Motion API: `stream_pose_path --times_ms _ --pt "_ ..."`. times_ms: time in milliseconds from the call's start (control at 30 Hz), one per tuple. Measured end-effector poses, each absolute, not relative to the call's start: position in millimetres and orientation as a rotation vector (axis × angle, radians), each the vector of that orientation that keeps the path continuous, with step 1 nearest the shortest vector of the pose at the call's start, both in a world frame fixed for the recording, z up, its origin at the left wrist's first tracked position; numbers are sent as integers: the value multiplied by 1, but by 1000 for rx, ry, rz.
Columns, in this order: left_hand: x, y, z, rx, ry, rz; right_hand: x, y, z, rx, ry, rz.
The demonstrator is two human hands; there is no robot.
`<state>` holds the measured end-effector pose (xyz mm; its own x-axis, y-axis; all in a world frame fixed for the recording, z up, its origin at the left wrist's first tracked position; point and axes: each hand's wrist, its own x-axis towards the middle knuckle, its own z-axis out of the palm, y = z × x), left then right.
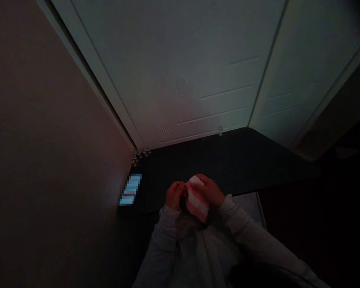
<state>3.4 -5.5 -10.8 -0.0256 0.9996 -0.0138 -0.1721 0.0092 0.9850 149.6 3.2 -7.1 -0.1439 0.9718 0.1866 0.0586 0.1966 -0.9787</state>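
Desk: dark, flat, set against white panels [195, 44] with raised hearts [185, 89] and grooves; the light is very low. Its surface [237, 160] runs from a wall [63, 152] on the left towards a shadowed right end.
Striped cloth: a small pink-and-white piece [198, 205], held up at the front edge of the desk, left of that edge's middle, its lower end hanging towards the person's lap.
Pale strand: a thin light line [185, 184] between the fingertips and the cloth — too small and dim to say what it is.
Handling: this looks like close fingertip work, so a light pinch on the left and a flat, firm hold on the right would suit it best. Slight tension is enough; a hard pull could pucker the fabric. More light would help.
Left hand: fingers curled, nearly closed [174, 195], tips together at the cloth's side; it seems to pinch the strand, though shadow hides the exact grip.
Right hand: closed over the cloth's upper right part [213, 193], thumb and fingers bent around it.
Sleeves: light grey, loose [247, 224], reaching the wrists.
Lit screen: blurred out [130, 190], near the desk's front left corner.
Small ornaments: a shiny cluster [142, 153] at the back left corner — and a single clear figure [220, 130] by the back edge.
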Motion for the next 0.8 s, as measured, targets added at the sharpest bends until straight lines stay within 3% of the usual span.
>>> stream_pose_path --times_ms 800 --pt "3 -6 -9 1126 1160 1269 150 3 -10 -1046 -1414 1154"
